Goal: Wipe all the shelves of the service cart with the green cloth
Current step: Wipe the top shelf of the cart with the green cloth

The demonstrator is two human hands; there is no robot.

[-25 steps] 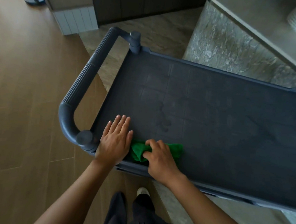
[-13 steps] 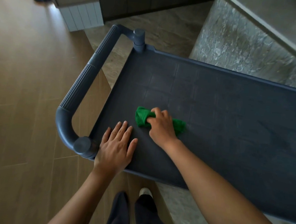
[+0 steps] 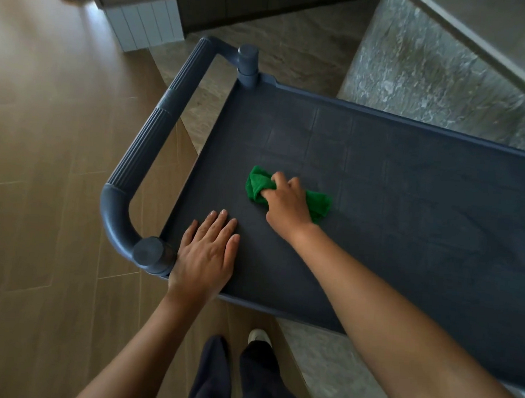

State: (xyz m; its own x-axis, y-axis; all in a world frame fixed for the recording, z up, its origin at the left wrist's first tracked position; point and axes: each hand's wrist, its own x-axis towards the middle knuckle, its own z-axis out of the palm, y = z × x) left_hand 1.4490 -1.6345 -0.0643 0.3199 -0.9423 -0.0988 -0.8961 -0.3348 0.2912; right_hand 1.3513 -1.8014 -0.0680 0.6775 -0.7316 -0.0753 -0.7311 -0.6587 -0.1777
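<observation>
While the top shelf (image 3: pixel 409 209) of the service cart (image 3: pixel 415 124) is being wiped, overlapping strokes should be carried away from the handle (image 3: pixel 153 147), pressure kept even. Just beside the handle's near post (image 3: pixel 148 254), the left hand (image 3: pixel 206 254) is laid flat, fingers (image 3: pixel 220 227) straight and together. Farther from the handle, the green cloth (image 3: pixel 257 184) is bunched on the shelf, gripped by the curled fingers of the right hand (image 3: pixel 286 202).
</observation>
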